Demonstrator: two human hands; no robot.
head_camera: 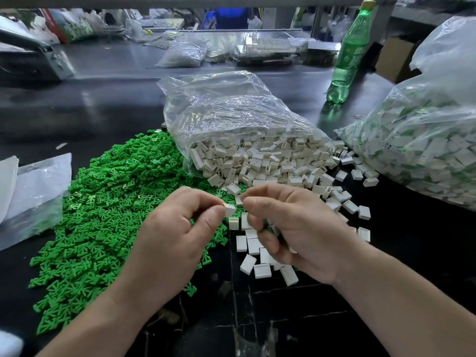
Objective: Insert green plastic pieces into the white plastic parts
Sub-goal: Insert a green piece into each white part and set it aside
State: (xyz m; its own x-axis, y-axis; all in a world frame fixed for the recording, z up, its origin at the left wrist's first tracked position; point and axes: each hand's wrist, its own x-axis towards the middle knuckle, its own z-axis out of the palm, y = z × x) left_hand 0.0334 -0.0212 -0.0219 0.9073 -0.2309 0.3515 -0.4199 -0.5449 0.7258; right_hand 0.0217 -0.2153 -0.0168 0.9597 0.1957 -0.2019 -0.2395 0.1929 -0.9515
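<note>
A wide heap of small green plastic pieces (pixel 103 202) covers the dark table on the left. White box-shaped parts (pixel 257 161) spill from an open clear bag (pixel 231 112) in the middle. My left hand (pixel 177 228) pinches one white part (pixel 229 210) between thumb and fingertips above the heap's right edge. My right hand (pixel 291 228) is just right of it, thumb and forefinger pressed together close to that part, the other fingers curled. What the right hand pinches is hidden. Several loose white parts (pixel 260 261) lie under the hands.
A large clear bag of white parts with green inserts (pixel 417 155) sits at the right. A green bottle (pixel 347 57) stands behind it. Flat plastic bags (pixel 33 191) lie at the left edge. More bags and boxes line the far side of the table.
</note>
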